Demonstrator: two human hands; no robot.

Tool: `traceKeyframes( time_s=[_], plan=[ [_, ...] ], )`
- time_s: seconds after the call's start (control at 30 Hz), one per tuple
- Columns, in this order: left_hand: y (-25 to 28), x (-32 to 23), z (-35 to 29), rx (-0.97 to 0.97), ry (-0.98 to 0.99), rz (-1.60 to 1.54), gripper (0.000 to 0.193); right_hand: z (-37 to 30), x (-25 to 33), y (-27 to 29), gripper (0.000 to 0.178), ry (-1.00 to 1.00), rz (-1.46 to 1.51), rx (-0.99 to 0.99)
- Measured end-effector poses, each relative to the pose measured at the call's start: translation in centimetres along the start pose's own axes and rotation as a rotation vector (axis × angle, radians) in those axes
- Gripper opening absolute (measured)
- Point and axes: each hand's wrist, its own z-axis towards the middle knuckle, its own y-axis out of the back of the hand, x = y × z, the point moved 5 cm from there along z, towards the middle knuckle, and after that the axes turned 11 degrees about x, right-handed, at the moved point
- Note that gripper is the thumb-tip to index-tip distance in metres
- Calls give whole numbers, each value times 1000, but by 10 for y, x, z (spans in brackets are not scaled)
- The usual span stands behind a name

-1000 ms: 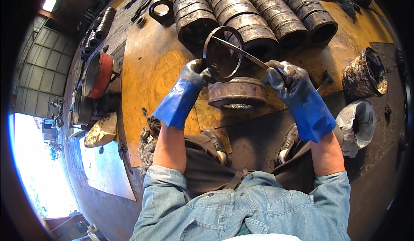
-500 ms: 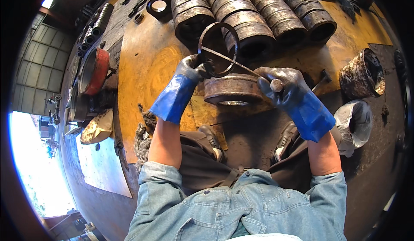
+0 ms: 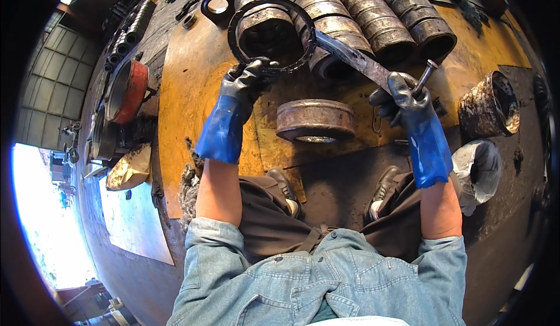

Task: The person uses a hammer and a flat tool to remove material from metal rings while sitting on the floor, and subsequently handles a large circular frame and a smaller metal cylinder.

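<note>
The left hand [image 3: 248, 82], stretched forward, is clamped on the near rim of a dark ring [image 3: 232, 40], and the right hand [image 3: 406, 101], well apart from it, grips a flat blade [image 3: 356, 58]. The ring is up over the yellow sheet [image 3: 192, 110], overlapping the metal cylinders [image 3: 329, 11] in view, with bare sheet to its left and a short rusty drum [image 3: 315, 114] below, between the hands. Its open face meets the camera; the blade's long axis slants forward-left to the ring's right rim, though contact there is hard to judge.
</note>
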Motion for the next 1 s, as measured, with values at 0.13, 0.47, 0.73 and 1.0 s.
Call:
traceKeyframes(
  time_s=[0.13, 0.47, 0.73, 1.0],
  plan=[
    [2, 8, 11, 3, 13, -251, 27, 0, -5, -1, 39, 89, 75, -25],
    [12, 12, 13, 73, 25, -355, 33, 1, -6, -15, 41, 132, -2, -50],
    [8, 10, 10, -43, -3, -430, 23, -3, -12, -40, 44, 84, 12, 20],
    [-2, 8, 16, -21, -144, -441, 24, -5, -8, -37, 42, 155, -12, -31]
  ],
)
